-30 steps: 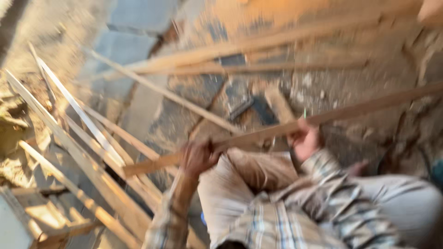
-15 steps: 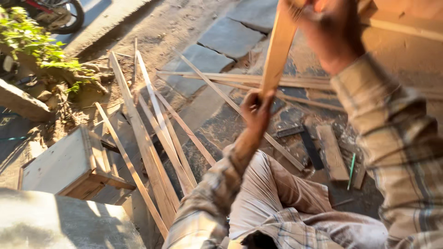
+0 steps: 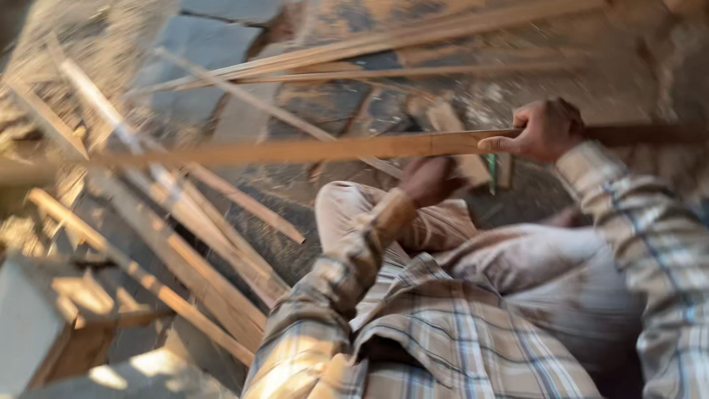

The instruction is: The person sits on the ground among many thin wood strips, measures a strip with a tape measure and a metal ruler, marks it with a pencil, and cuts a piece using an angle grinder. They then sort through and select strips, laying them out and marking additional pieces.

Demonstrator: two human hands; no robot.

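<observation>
Loose wooden slats [image 3: 185, 258] lie fanned over the stone paving [image 3: 214, 44] at left. The long wooden strip [image 3: 295, 151], upright half a second ago, now spans level above them; its far end could snag there. Left hand [image 3: 432, 181] sits beneath it, grip unclear; right hand [image 3: 543, 131] clamps it.

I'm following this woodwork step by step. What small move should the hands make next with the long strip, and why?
Probably bring the left hand up to grip the long wooden strip. Only the right hand holds it, near one end, and the rest reaches far out leftward, unsupported, over the loose slats on the ground. The left hand sits just under it, at the knee.
</observation>
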